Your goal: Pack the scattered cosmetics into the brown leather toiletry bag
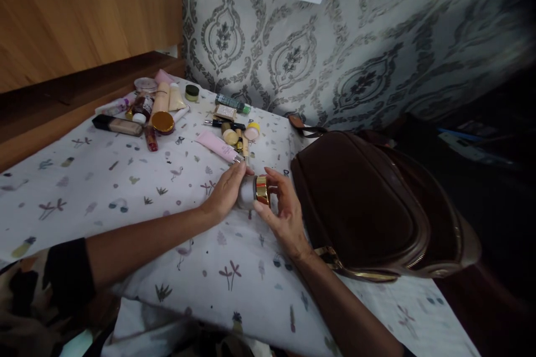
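Note:
Between my two hands is a small cosmetic jar (246, 194) with a pale body and a shiny gold lid (262, 189), tipped on its side above the printed cloth. My left hand (226, 189) closes around the pale body, its fingers partly hidden behind the jar. The thumb and fingers of my right hand (285, 206) grip the gold lid from the right. Lid and body sit together. Just beyond my left fingertips lies a pink tube (218, 145) with a silver cap.
Several cosmetics lie at the back left, among them a foundation bottle (117, 125), an amber-lidded jar (163, 122) and a beige tube (161, 99). A green tube (232, 103) lies near the wall. A brown leather bag (360, 201) stands close on the right.

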### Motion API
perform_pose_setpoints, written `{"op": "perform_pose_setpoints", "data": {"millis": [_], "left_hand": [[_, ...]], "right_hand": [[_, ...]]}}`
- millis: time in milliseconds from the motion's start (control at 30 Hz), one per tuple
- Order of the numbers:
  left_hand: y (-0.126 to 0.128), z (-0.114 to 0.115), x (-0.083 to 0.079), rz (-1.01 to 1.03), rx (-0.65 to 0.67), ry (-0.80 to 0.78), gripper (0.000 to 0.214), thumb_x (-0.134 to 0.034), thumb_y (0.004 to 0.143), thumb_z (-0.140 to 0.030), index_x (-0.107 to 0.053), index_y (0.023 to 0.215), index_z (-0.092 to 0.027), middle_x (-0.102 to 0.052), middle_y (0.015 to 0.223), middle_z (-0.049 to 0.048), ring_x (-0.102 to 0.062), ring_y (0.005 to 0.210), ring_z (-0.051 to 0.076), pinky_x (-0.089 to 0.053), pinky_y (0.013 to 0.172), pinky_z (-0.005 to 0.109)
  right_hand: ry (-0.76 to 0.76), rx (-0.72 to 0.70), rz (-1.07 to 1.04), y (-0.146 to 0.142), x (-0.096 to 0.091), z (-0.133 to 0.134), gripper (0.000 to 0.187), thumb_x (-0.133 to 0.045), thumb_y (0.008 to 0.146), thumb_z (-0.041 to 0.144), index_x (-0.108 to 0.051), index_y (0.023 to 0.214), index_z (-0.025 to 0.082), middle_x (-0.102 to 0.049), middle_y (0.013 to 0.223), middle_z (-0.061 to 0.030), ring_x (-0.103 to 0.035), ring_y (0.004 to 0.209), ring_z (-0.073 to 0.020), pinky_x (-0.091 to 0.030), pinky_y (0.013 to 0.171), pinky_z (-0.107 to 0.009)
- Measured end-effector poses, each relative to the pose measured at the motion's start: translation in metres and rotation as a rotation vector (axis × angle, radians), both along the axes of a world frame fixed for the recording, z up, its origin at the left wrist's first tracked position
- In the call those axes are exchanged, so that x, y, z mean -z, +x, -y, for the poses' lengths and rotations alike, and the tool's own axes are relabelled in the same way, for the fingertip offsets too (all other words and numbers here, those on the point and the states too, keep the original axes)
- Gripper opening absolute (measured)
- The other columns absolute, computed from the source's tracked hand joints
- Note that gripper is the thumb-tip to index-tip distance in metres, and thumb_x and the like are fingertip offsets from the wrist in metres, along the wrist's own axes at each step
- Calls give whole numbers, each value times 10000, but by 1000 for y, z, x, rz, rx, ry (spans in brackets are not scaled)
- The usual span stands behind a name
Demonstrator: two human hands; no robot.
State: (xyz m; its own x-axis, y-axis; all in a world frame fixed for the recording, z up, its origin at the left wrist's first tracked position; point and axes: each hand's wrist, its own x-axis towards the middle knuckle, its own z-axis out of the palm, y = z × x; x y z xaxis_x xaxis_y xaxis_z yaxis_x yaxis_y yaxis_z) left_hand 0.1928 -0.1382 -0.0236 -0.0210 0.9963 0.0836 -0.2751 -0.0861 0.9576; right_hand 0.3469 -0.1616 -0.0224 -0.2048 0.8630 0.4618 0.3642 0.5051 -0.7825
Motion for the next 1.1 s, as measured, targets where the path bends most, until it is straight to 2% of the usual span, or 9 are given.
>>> {"op": "perform_pose_setpoints", "data": {"millis": [133,300,400,600,700,833,967,1100], "left_hand": [[1,-2,2,48,7,-33,479,-572,874,-670,-638,784,-203,-658,888,44,-595,932,217,-459,923,324],[0,-1,3,-26,11,-9,484,-531,903,-659,-626,794,-198,-643,877,38,-590,925,210,-459,935,324],[-1,-1,3,-47,40,-6,489,-501,918,-660,-616,824,-195,-629,876,30,-587,912,202,-472,923,326],[1,-2,3,-19,27,-48,489,-485,924,-651,-616,837,-188,-646,919,43,-593,939,205,-468,944,331],[0,-1,0,-52,23,-31,474,-473,934,-634,-608,831,-191,-640,903,40,-592,938,204,-467,944,332],[-2,1,-1,-112,40,32,475,-467,934,-640,-598,830,-196,-635,886,37,-592,920,203,-475,923,327],[-1,0,1,-89,35,14,486,-468,928,-650,-606,836,-194,-636,894,41,-595,925,206,-477,928,332],[-1,-1,2,-73,39,14,480,-467,938,-641,-604,834,-193,-636,888,40,-595,927,210,-474,952,347]], "right_hand": [[45,-29,-10,-3,1,1,536,-704,875,471,-538,1335,253,-594,1335,-116,-585,1213,-282,-489,1029,-485],[22,69,18,-2,2,2,526,-662,896,518,-559,1319,223,-639,1167,-99,-623,1036,-250,-524,930,-447],[5,62,43,0,0,3,573,-606,910,574,-541,1342,204,-637,1109,-91,-617,994,-244,-529,899,-439],[28,23,-23,-3,-3,4,500,-617,915,540,-547,1304,234,-611,1273,-109,-605,1135,-262,-508,983,-467],[16,50,-41,-5,-3,4,469,-641,909,515,-563,1276,232,-640,1179,-93,-623,1061,-242,-525,943,-444],[-36,79,-17,-3,-4,5,520,-605,916,561,-545,1293,207,-648,1042,-69,-628,955,-226,-538,887,-428],[9,50,-1,-1,-5,5,551,-565,925,586,-527,1320,204,-629,1113,-89,-620,1020,-243,-532,914,-440],[71,28,-2,-3,-5,5,452,-625,920,474,-540,1287,224,-612,1203,-102,-614,1073,-241,-528,929,-432]]}}
